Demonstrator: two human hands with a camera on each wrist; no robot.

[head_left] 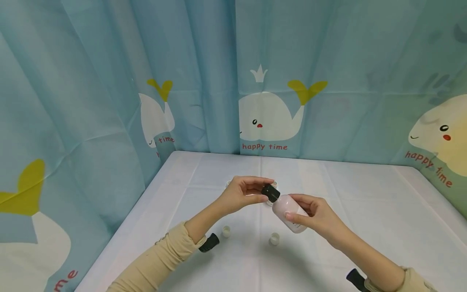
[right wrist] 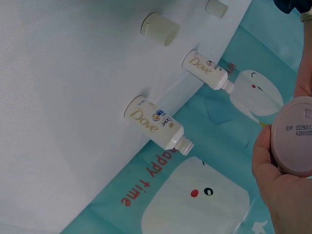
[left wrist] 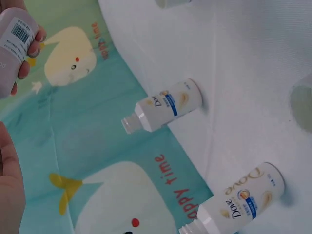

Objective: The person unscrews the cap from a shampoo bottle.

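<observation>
White-clothed table (head_left: 365, 194): left hand (head_left: 242, 194) pinches the black cap (head_left: 270, 193) on the pink bottle (head_left: 290, 213) gripped by the right hand (head_left: 315, 215), while two Dove bottles (right wrist: 158, 129) stand uncapped.

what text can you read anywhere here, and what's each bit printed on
"happy time": on the whale curtain, red letters under each whale.
"Dove": on two uncapped white bottles, the nearer bottle and the farther bottle.
"EXP 2029011" and "A260102", both cut off by the frame edge: on the base of the pink bottle.
Barcode on the pink bottle's side: digits too small to read.
Small print on the Dove labels: blurred.
</observation>
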